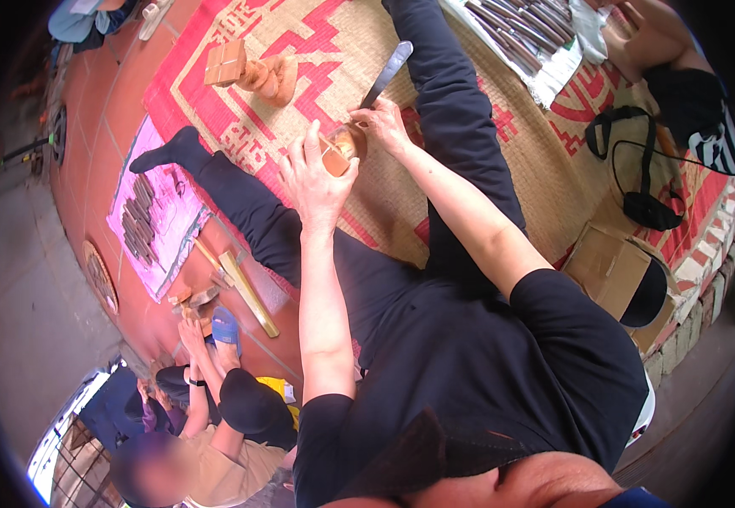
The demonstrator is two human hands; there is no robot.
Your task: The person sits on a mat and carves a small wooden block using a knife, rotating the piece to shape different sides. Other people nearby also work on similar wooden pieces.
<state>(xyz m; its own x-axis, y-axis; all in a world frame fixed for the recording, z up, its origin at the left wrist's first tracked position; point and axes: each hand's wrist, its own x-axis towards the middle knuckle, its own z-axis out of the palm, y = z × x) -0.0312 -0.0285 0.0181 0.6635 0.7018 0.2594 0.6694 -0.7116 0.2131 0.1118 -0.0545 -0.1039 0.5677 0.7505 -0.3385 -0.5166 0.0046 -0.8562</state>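
Observation:
My left hand is closed around a small block of orange-brown wood, with a paler cut face showing. Close beside it, my right hand grips a long dark metal tool, whose flared grey end points up and away from me. The tool's other end is hidden by my fingers. Both hands are between my outstretched legs, above the woven mat. Farther off to the left, a carved wooden piece with a squared block at one end rests on the mat.
Several chisels lie on a pink cloth at left; more chisels lie at the top right. A yellowish wooden bar rests on the tiles. Another person's hands work at lower left. A black strapped bag and cardboard box are right.

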